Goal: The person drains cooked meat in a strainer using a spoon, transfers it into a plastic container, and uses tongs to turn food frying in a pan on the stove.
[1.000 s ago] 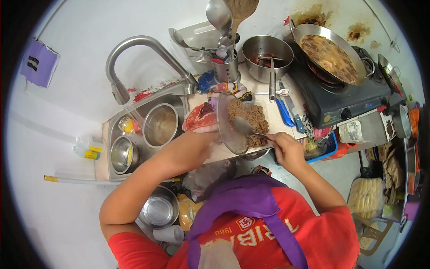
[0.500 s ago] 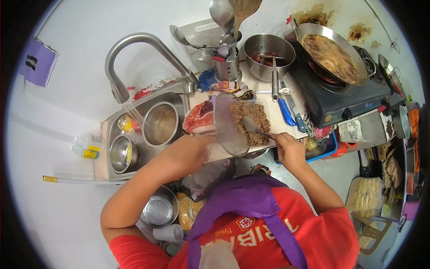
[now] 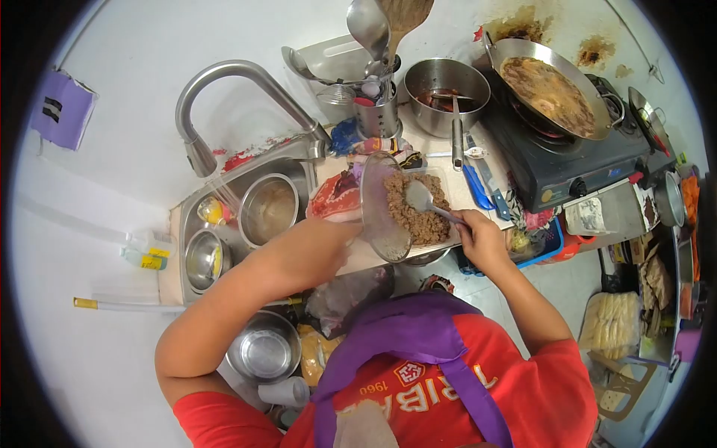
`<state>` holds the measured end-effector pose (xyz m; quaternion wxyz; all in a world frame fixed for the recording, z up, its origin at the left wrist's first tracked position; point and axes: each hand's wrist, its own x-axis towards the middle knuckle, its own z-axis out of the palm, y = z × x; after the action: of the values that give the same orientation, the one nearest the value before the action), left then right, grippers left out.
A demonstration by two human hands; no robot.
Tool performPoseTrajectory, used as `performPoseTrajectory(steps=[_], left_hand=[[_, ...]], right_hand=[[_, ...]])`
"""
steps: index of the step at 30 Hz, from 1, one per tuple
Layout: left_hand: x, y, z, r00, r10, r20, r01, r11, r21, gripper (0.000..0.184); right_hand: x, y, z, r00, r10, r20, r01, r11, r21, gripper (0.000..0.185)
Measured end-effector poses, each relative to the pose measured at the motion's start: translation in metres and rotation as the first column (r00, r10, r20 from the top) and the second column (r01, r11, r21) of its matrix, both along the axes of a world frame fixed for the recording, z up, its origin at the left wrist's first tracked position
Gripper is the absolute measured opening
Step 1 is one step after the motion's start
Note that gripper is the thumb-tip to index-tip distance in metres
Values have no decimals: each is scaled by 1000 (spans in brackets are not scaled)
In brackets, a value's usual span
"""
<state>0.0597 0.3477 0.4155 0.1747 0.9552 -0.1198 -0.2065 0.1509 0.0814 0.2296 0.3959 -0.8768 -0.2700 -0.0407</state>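
Observation:
My left hand [image 3: 325, 248] is closed at the near side of a clear bowl [image 3: 376, 209], gripping it; the fingertips are partly hidden. The bowl is tilted on its side, with its opening towards a rectangular container [image 3: 452, 237] and pale residue low on its wall. Brown ground meat [image 3: 427, 225] fills much of the container. In my right hand [image 3: 483, 240], closed round the handle, is a metal spoon [image 3: 420, 196]. The spoon's bowl rests on or just above the meat, near the clear bowl's rim.
Left is a sink [image 3: 302, 170] with a running faucet [image 3: 246, 69] and metal bowls. A saucepan [image 3: 448, 82] and knives [image 3: 489, 183] lie beyond the container. At right, a wok [image 3: 553, 86] of bubbling brown liquid sits on a gas stove [image 3: 575, 175].
The spoon has moved up and away from me over the meat, and its face now catches the light. The clear bowl has shifted slightly and appears tilted more steeply.

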Motion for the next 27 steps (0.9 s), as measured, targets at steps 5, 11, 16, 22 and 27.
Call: performPoseTrajectory(steps=[5,11,16,22,27], left_hand=[[3,-4,5,1000,23,-4,-23,1000,0,37],[6,-8,5,1000,-14,0,14,999,29,35],[0,-9,3,999,-1,42,-1,999,47,34],[-3,-9,8,999,53,-7,-52,993,102,34],[-6,-6,2,998,18,67,-24,996,84,35]], right_hand=[[-6,-9,19,999,-24,-48,27,997,74,21],[1,14,-4,1000,24,10,-25,992,128,22],[-3,6,-2,999,10,48,-9,1000,-21,22],[-9,-18,14,987,-31,158,29,999,13,19],[-12,-18,10,992,64,108,-47,988,-150,17]])
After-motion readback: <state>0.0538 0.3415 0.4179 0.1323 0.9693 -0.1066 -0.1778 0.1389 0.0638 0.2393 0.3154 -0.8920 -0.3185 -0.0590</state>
